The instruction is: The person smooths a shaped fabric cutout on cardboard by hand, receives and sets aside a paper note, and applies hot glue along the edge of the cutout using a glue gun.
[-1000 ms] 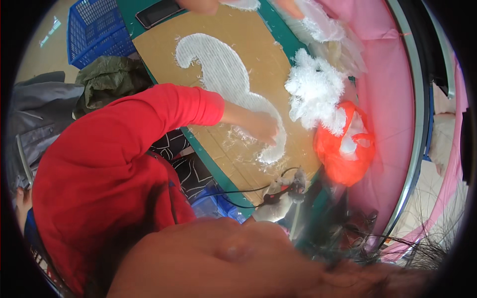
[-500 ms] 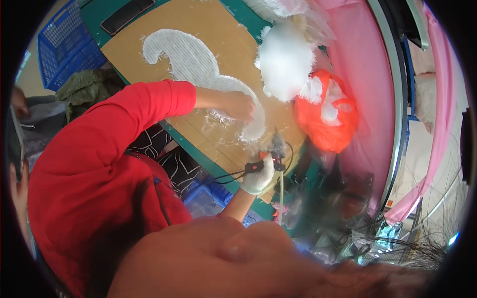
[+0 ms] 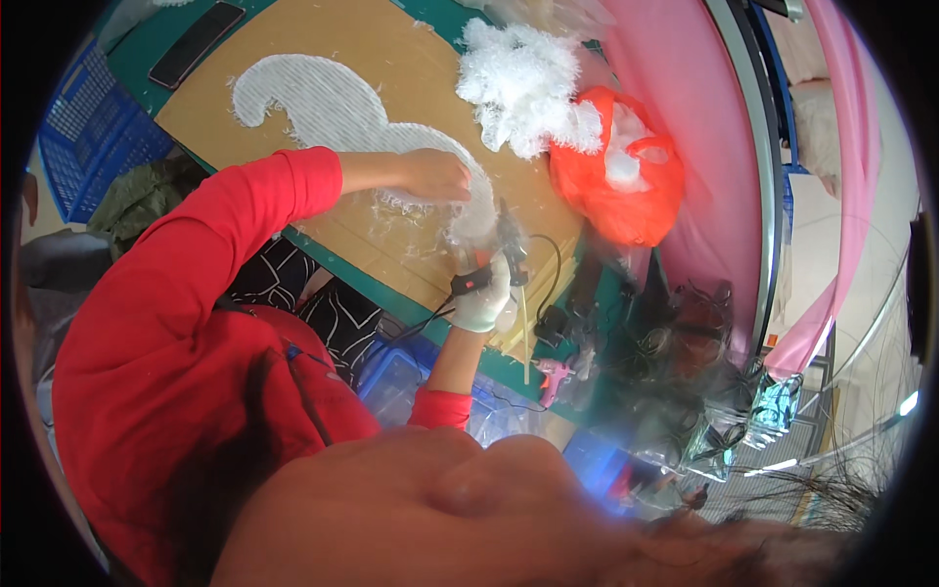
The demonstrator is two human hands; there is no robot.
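Note:
A white, ribbed, fuzzy-edged piece of fabric (image 3: 337, 108), curved like an S, lies on a brown board (image 3: 284, 34). My bare left hand (image 3: 437, 176) rests on its narrower part, fingers curled in; what they pinch, if anything, is hidden. In my right hand (image 3: 484, 298), which wears a pale glove, is a black glue gun (image 3: 474, 281). Its nozzle points up beside the fabric's lower end, and a long pale glue stick (image 3: 525, 338) sticks out of its back. Loose white fibres (image 3: 411, 210) are scattered below my left hand.
Shaggy white material (image 3: 518, 78) is heaped at the board's right, beside a red plastic bag (image 3: 626, 210). A phone (image 3: 196, 44) lies on the green mat (image 3: 132, 59). A pink glue gun (image 3: 554, 380) lies near the front edge. A blue basket (image 3: 103, 122) stands left.
The whole view has shifted, so things sit further up and left. The glue gun has come slightly closer to the fabric's end. The white heap, smooth-looking before, now looks shaggy.

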